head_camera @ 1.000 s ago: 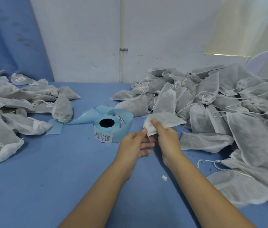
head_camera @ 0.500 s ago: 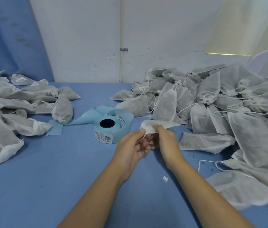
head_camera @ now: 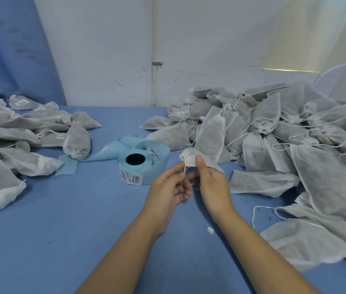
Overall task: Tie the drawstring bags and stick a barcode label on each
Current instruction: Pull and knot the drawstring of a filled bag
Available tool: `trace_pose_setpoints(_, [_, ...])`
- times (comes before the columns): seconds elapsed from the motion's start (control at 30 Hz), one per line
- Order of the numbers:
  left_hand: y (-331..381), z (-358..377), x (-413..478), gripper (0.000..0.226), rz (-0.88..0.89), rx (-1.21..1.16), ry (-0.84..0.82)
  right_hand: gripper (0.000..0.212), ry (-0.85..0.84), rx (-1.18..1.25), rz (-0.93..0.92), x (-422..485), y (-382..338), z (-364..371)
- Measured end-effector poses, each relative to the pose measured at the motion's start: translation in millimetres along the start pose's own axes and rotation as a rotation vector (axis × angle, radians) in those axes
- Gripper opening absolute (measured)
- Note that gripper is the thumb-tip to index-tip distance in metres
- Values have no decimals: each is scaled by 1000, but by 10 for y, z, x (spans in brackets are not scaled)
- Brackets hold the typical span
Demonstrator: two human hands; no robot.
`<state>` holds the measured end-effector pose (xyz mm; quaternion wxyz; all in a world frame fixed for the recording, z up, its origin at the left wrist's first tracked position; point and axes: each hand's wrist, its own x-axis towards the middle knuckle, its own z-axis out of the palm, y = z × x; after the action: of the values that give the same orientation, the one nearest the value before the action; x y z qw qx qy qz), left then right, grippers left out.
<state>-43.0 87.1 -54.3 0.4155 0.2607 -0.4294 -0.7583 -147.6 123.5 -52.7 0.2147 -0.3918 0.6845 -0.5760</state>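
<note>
Bag (head_camera: pixel 191 159): thin white non-woven fabric, mouth puckered into a knob; held above the blue table (head_camera: pixel 65 219), just right of the label roll (head_camera: pixel 136 165).
Left hand (head_camera: pixel 167 190): pinches the thin white drawstring (head_camera: pixel 185 168).
Right hand (head_camera: pixel 212 183): grips the bag, thumb on top.

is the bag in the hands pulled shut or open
Pulled shut: the bag is bunched at its mouth, the left hand pinching its drawstring, the right hand its neck. Knotted: cannot tell.
</note>
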Motion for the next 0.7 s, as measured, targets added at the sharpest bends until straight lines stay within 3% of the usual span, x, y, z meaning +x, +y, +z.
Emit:
trace_pose_setpoints(0.13, [-12, -7, 12, 33, 12, 65, -32, 21, -19, 212, -47, -83, -56, -5])
trace_pose_setpoints(0.23, [-30, 6, 16, 39, 34, 160, -45, 22, -68, 324, -3, -135, -104, -7])
trace_pose_setpoints(0.47, [-7, 48, 19, 28, -60, 279, -85, 16, -12, 456, 144, -101, -105, -36])
trace_pose_setpoints(0.7, [23, 75, 16, 39, -89, 361, -101, 9, 46, 582, 250, -68, -100, -60])
